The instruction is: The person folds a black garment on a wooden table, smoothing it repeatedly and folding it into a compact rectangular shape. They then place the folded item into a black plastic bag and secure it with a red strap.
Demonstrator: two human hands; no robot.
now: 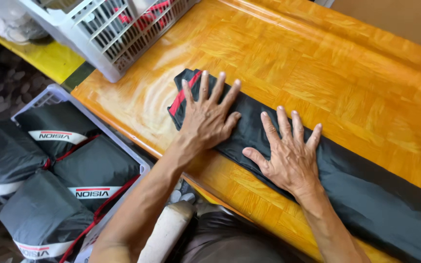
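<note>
A long strip of folded black fabric (366, 195) lies diagonally across the glossy orange wooden table (317, 73). A red band (183, 95) runs along its far left end. My left hand (208, 117) lies flat with spread fingers on that left end, beside the red band. My right hand (288, 153) presses flat on the strip a little to the right, fingers apart. Neither hand grips anything; both palms rest on the cloth.
A white plastic lattice basket (113, 39) stands on the table's far left corner with red and black items inside. Below the table's left edge, a white crate (49, 95) holds several dark packed bags with red cords. A yellow surface (49, 58) sits behind it.
</note>
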